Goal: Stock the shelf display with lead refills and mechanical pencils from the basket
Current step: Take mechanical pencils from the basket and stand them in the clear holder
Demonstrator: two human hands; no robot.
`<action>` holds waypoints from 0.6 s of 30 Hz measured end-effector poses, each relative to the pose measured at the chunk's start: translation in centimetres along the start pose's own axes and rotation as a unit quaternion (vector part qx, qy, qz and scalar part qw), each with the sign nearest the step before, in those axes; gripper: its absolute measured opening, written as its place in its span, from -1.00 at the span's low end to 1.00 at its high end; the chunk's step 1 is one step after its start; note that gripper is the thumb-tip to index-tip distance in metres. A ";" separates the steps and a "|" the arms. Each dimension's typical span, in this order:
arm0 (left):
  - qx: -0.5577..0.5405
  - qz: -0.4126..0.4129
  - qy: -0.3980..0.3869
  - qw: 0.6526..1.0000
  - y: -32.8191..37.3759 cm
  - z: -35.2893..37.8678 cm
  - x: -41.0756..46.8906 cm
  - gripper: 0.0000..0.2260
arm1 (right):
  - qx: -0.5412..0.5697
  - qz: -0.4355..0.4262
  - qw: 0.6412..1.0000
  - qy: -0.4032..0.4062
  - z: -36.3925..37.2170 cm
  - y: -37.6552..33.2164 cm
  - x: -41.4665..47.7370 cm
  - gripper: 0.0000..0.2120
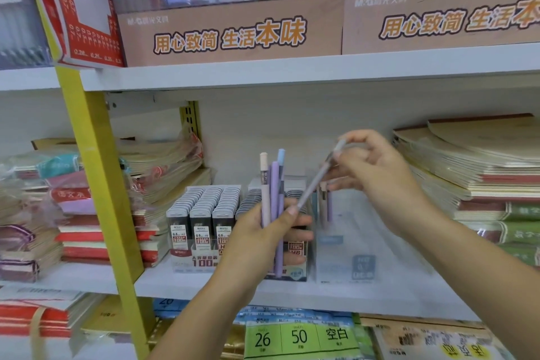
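My left hand (263, 231) grips a bunch of pastel mechanical pencils (273, 184), pink, purple and blue, held upright in front of the shelf. My right hand (377, 166) pinches the top of one purple pencil (317, 181) that slants down to the bunch at my left fingers. Behind the hands stand a display box of lead refills (201, 213) in black cases and a clear display box (350, 245) with a few pencils standing in it. The basket is out of view.
The white shelf board (181, 280) carries stacks of notebooks at the left (76, 213) and right (479, 166). A yellow upright post (96, 178) crosses the left side. Cardboard display boxes (230, 35) sit on the shelf above; labelled packs (298, 336) lie below.
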State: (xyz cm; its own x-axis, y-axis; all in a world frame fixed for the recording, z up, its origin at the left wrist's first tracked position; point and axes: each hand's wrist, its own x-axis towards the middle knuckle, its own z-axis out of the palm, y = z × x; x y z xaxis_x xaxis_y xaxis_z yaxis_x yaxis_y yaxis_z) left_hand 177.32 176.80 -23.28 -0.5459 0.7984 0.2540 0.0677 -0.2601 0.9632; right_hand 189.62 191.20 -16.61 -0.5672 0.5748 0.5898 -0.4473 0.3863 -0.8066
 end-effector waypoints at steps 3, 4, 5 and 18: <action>0.006 0.012 0.022 1.000 -0.3 -0.6 0.2 -0.82 | -0.120 -0.070 0.988 0.065 -2.6 0.2 1.9 -0.76; 0.015 0.017 0.025 0.999 -0.5 -0.8 0.2 -0.83 | -0.185 -0.075 0.978 0.062 -3.3 0.5 2.4 -0.73; 0.021 0.020 0.024 0.999 -0.7 -1.0 0.2 -0.85 | -0.244 -0.070 0.966 0.046 -3.9 1.1 2.8 -0.73; 0.005 0.023 0.009 1.000 -1.2 -1.7 0.6 -0.60 | -0.455 -0.069 0.882 -0.100 -4.4 5.6 3.8 -0.77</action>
State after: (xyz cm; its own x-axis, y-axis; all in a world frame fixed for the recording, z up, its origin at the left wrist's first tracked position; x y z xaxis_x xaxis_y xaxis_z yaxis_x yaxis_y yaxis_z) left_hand 175.47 176.72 -24.47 -0.5565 0.7763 0.2962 0.1013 -0.2905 0.9515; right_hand 188.02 198.72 -19.07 -0.7021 0.3739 0.6060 0.1677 0.9139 -0.3697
